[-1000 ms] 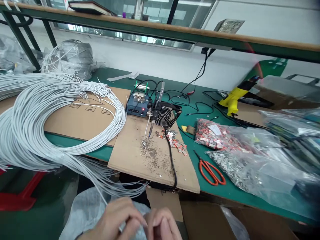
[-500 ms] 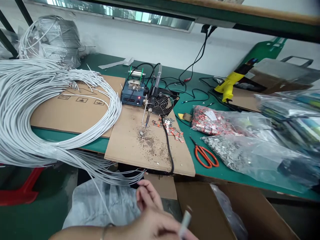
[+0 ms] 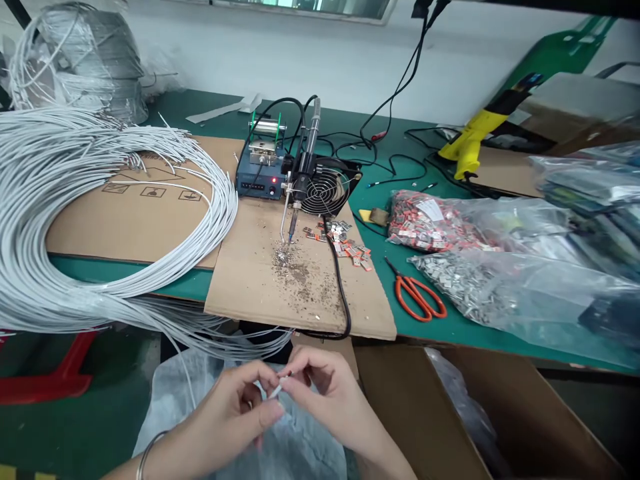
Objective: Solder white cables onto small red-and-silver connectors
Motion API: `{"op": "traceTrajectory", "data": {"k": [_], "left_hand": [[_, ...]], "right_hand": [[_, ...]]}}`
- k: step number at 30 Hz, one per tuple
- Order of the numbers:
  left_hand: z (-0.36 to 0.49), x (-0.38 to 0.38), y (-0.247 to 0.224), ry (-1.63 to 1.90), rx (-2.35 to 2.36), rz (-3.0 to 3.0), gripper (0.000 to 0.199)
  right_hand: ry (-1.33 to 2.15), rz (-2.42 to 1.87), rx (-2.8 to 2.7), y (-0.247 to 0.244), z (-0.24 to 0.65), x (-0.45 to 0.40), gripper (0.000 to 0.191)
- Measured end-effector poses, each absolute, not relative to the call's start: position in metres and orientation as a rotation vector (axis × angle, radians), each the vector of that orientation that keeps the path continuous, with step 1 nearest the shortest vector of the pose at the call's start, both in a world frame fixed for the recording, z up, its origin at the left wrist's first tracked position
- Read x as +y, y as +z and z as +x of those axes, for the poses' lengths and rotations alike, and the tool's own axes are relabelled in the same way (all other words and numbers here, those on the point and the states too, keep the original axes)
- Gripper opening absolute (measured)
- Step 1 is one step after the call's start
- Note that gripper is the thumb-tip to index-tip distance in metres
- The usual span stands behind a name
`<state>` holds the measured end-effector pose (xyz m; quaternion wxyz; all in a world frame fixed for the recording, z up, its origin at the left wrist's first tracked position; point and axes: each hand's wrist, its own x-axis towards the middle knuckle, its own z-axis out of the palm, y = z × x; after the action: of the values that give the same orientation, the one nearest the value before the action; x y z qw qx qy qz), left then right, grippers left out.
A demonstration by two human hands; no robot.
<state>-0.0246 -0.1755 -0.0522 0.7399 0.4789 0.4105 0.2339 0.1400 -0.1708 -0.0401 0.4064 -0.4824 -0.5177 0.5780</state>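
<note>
In front of my lap, my left hand [image 3: 245,407] is closed around the end of a light-grey cable [image 3: 276,391]. The fingertips of my right hand [image 3: 320,387] pinch that cable's tip, where a bit of dark red shows. My two hands nearly touch, below the table's front edge. Just beyond them hang the ends of a big coil of grey cables [image 3: 220,227]. A soldering iron [image 3: 300,180] stands in its holder over a soiled cardboard sheet [image 3: 250,287], tip pointing down.
Beside the iron are a blue soldering station [image 3: 259,181] and a fan [image 3: 325,193]. Small metal connectors [image 3: 353,250] lie near a black cord. To the right are orange-handled scissors [image 3: 420,297], bags of parts [image 3: 435,223] and a yellow heat gun [image 3: 470,147]. An open carton [image 3: 415,407] stands below.
The cable end has moved from the lower right to between my hands, over my lap. My right hand is now pinching its tip. The camera view has shifted slightly.
</note>
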Motion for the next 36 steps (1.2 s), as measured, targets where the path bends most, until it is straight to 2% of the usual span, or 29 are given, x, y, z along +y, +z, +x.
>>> {"op": "traceTrajectory", "data": {"k": [3, 7, 12, 14, 17, 19, 23, 30, 36], "left_hand": [[-0.02, -0.174, -0.053, 0.612, 0.938, 1.141, 0.025], [-0.019, -0.175, -0.051, 0.773, 0.993, 1.405, 0.026], [-0.022, -0.174, -0.046, 0.776, 0.926, 1.133, 0.027], [-0.024, -0.171, -0.044, 0.829, 0.945, 1.055, 0.031], [-0.026, -0.167, -0.041, 0.872, 0.952, 1.068, 0.031], [-0.027, -0.167, -0.042, 0.856, 0.954, 1.123, 0.028], [-0.03, -0.169, -0.043, 0.823, 0.967, 1.22, 0.024], [-0.034, -0.169, -0.04, 0.567, 0.814, 1.0, 0.036], [-0.034, -0.168, -0.04, 0.463, 0.695, 0.76, 0.033]], "right_hand": [[1.514, -1.134, -1.238, -0.042, 0.137, -0.174, 0.01], [1.599, -0.959, -0.869, -0.043, 0.126, -0.172, 0.02], [1.465, -0.891, -0.715, -0.046, 0.124, -0.164, 0.035], [1.407, -0.911, -0.786, -0.046, 0.127, -0.164, 0.026], [1.375, -0.993, -1.046, -0.044, 0.128, -0.168, 0.002], [1.286, -1.05, -1.236, -0.04, 0.127, -0.17, 0.011], [1.137, -1.09, -1.435, -0.027, 0.126, -0.167, 0.013], [1.283, -0.978, -1.702, -0.017, 0.142, -0.158, 0.009], [1.237, -0.996, -1.88, -0.007, 0.149, -0.158, 0.009]]}}
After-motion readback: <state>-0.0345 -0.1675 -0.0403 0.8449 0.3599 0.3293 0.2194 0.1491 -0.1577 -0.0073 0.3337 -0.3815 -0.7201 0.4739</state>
